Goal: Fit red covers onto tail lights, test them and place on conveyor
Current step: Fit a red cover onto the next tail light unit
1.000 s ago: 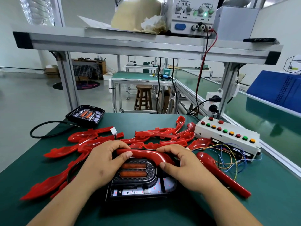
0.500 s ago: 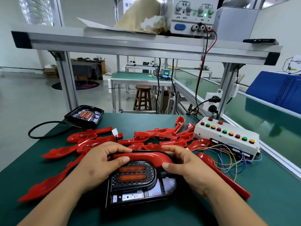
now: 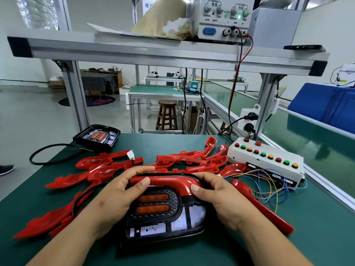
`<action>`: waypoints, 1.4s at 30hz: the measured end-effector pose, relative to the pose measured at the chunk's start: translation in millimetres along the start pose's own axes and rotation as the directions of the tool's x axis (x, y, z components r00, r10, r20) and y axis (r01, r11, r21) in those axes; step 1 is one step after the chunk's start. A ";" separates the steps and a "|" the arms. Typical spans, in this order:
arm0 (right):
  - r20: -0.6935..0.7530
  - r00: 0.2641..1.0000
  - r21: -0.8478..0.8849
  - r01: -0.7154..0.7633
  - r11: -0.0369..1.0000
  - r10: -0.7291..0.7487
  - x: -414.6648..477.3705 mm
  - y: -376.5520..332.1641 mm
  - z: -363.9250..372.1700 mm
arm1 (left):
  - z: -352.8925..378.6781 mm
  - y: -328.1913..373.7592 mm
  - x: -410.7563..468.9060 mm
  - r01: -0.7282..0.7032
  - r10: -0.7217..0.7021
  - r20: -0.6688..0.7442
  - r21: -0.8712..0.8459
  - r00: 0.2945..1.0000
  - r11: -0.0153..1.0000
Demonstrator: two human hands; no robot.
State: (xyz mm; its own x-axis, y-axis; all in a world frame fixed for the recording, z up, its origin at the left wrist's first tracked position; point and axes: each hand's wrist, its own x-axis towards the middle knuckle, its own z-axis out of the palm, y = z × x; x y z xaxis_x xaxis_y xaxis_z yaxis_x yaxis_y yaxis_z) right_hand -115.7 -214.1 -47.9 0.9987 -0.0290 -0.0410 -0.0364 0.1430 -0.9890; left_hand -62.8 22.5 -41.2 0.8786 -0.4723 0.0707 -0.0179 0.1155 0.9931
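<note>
- Tail light (image 3: 165,230): its near edge now sits lower in view and its face looks taller than 1 s ago. Whether it is clear of the surface (image 3: 317,237) cannot be told.
- LED board (image 3: 194,215): more of the white panel now shows at the near right corner.
- Red cover (image 3: 169,182): a thin line of the tail light's black rim (image 3: 167,174) now shows along its far side, not seen 1 s ago. A pale sliver now shows just under its near edge.
- Right hand (image 3: 221,200): the thumb tip now lies a little farther up on the cover's bend.
</note>
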 end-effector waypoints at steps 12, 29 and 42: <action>0.106 0.993 0.109 -0.065 0.992 0.053 0.0 -1.3 -1.6 | 7.1 -3.7 1.2 -0.100 0.089 -0.089 -0.126 0.992 0.987; -0.038 0.994 -0.024 0.099 0.995 -0.100 0.2 0.4 13.6 | 17.2 0.6 0.1 -0.080 0.039 -0.187 -0.214 0.981 0.974; 0.060 0.997 -0.044 0.046 0.998 -0.044 3.4 -2.2 7.6 | 9.5 6.8 1.3 -0.024 -0.003 -0.154 -0.173 0.988 0.985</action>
State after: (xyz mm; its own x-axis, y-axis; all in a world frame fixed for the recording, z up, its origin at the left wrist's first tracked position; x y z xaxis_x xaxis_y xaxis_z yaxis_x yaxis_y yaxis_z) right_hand -111.9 -206.9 -44.9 0.9997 0.0239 0.0107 0.0083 0.0979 -0.9952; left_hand -66.3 14.4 -33.6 0.9418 -0.3319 0.0526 0.0439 0.2767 0.9600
